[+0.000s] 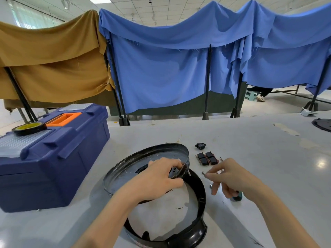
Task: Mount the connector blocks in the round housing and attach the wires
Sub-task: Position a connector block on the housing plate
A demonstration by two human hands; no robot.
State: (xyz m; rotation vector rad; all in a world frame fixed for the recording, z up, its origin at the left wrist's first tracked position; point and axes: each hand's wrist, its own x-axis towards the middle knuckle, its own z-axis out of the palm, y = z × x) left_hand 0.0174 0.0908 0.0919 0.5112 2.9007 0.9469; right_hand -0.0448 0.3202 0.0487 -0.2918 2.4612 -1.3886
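A round metal housing [143,156] with a black rim is tilted up on the table. My left hand [159,178] grips its right edge, where a small screw sticks out. A black plastic ring [200,199] lies under and in front of it. My right hand [231,176] pinches a small metal piece [204,174] just right of the housing; a green-handled tool [237,196] lies beneath its palm. Several black connector blocks [206,158] sit in a cluster behind my right hand. A lone black socket [200,146] lies farther back.
A dark blue toolbox [53,158] with an orange handle stands at the left, a roll of tape [29,128] on its lid. A black round part [322,124] lies at the far right table edge. Blue and brown cloth screens hang behind the table.
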